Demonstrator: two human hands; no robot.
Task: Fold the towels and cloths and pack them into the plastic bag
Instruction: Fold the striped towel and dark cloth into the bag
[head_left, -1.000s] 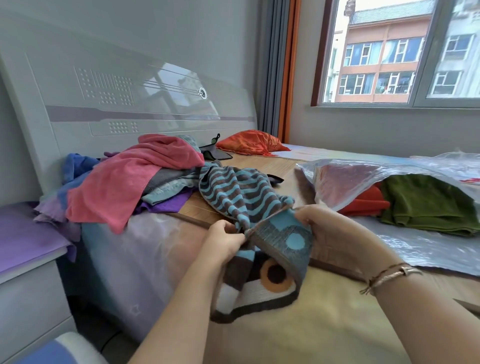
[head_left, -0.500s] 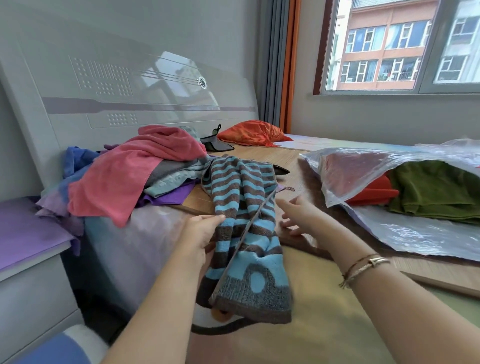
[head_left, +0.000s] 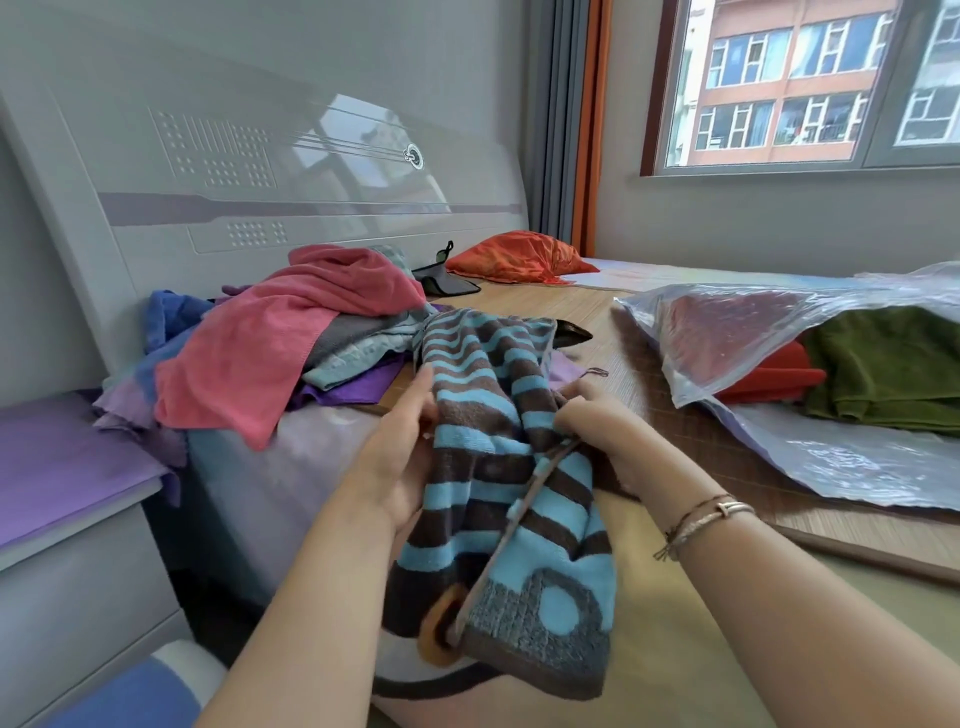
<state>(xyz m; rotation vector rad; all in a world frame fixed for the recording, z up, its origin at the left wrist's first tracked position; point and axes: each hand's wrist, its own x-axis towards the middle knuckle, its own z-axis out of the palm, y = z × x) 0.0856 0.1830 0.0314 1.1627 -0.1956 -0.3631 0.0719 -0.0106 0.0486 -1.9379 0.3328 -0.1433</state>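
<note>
Two hands now hold the striped towel (head_left: 498, 467) again: half a second ago the right hand (head_left: 587, 421) was off it, fingers spread over the bed, and the left hand (head_left: 400, 457) only touched its left edge, while the towel hung long down the near side. A second ago both hands pinched a short doubled end close together. Since then the towel has been let out lengthwise, and both hands have moved up to its middle, left and right of the folded strip. This reads as a re-grip for the next fold, so the towel is judged mid-fold and not ready to pack. The left hand lies along the left edge, palm against the cloth, fingers extended toward the far end; its thumb is hidden, so a true pinch cannot be confirmed. The right hand's fingers curl over the right edge, bunching it, wrist bent with a bracelet (head_left: 701, 514) on the forearm. The towel runs from the pile (head_left: 291, 353) of loose cloths at far left, across the bed edge, and drapes down between the forearms. Right of it lies the bag (head_left: 779, 332), mouth open toward the hands, with folded red and green cloths inside.
</note>
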